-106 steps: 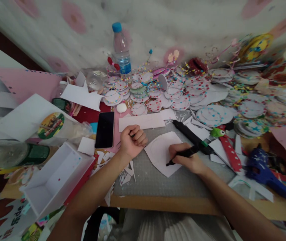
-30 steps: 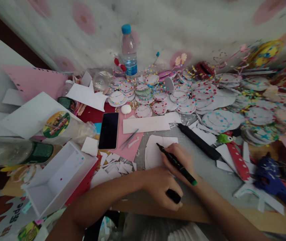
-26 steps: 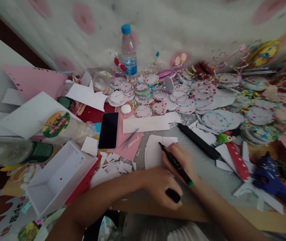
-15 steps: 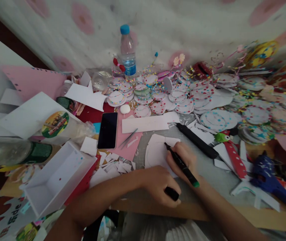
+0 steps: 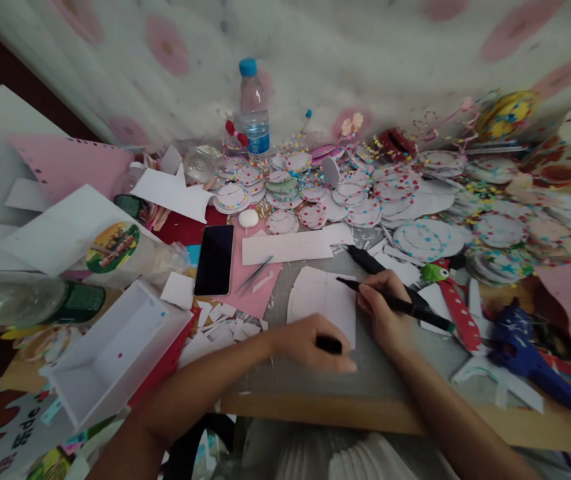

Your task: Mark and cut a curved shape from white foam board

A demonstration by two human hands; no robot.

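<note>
Grey mat [image 5: 285, 381], white paper [image 5: 315, 297] on it; our right hand [image 5: 389, 317] pinches a black marker [image 5: 415, 309], tip at paper's far right; our left hand [image 5: 305, 343], near edge, clasps a black cap [image 5: 329, 344].

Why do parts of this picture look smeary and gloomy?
Head view: left grip and black cap blurred, probably by motion. Head view: marker in the right grip crisper. Head view: dim, soft light, no harsh glare; blue glue gun looks stretched near the right edge.
</note>
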